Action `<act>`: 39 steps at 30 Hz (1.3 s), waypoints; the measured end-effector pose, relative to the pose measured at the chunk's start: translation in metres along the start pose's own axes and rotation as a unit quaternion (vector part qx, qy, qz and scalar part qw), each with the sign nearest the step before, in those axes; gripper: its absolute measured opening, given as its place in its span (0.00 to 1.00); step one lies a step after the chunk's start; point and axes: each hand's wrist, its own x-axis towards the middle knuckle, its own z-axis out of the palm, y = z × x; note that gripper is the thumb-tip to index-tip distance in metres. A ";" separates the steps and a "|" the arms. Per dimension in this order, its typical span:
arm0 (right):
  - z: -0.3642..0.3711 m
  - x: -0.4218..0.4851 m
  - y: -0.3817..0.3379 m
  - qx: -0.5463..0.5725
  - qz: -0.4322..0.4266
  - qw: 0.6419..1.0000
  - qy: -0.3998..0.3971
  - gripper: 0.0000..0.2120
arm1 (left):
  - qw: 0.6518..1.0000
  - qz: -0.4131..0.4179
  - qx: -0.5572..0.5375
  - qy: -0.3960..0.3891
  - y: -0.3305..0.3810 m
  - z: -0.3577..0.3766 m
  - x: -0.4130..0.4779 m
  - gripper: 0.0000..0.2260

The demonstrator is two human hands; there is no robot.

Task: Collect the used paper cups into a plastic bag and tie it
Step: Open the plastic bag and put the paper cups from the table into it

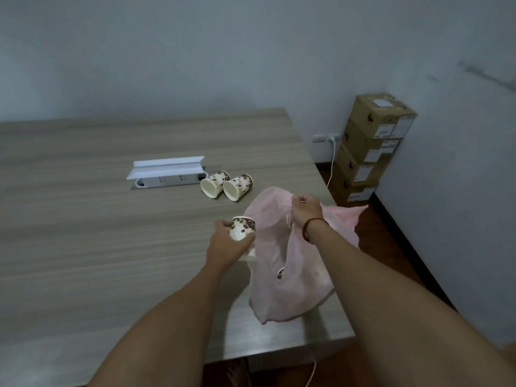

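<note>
My left hand (225, 243) grips a white paper cup (242, 229) with brown coffee-bean print, bottom up, right beside the mouth of a pink plastic bag (282, 291). My right hand (305, 209) pinches the bag's upper rim and holds it up off the table. At least one cup shows faintly through the thin bag. Two more printed cups lie on their sides farther back, the left cup (213, 184) touching the right cup (238, 187), open ends toward me.
A wooden table (83, 219) carries a white power strip box (167, 174) with its lid open behind the cups. The table's right edge runs close to the bag. Stacked cardboard boxes (368, 146) stand on the floor by the wall, near a socket and white cable.
</note>
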 end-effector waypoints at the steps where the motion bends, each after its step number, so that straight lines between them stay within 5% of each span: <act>1: -0.003 -0.002 -0.007 0.006 -0.002 1.000 0.011 0.11 | 0.999 -0.002 -0.043 -0.019 0.007 0.006 -0.003 0.28; 7: -0.013 0.002 -0.034 0.010 -0.034 0.998 0.061 0.14 | 0.978 -0.061 -0.195 -0.039 0.046 0.033 -0.002 0.29; 12: -0.017 0.020 -0.050 0.043 -0.019 0.994 0.100 0.15 | 0.975 -0.065 -0.194 -0.089 0.075 0.054 0.021 0.36; 16: -0.023 0.042 -0.060 0.043 -0.023 0.994 0.100 0.14 | 0.959 -0.092 -0.161 -0.215 0.100 0.064 0.032 0.09; 19: -0.026 0.059 -0.062 0.042 -0.016 0.995 0.089 0.12 | 0.957 -0.099 -0.089 -0.258 0.107 0.063 0.055 0.15; 28: 0.016 0.122 -0.044 0.027 0.023 0.998 0.059 0.10 | 0.994 0.014 0.109 -0.024 0.079 0.031 0.162 0.14; 34: 0.050 0.152 -0.025 0.005 0.062 0.997 0.048 0.12 | 0.955 0.074 0.284 -0.034 0.060 0.038 0.227 0.22; 39: 0.063 0.168 -0.009 -0.021 0.073 0.996 0.051 0.13 | 0.924 0.046 0.377 -0.053 0.044 0.055 0.248 0.26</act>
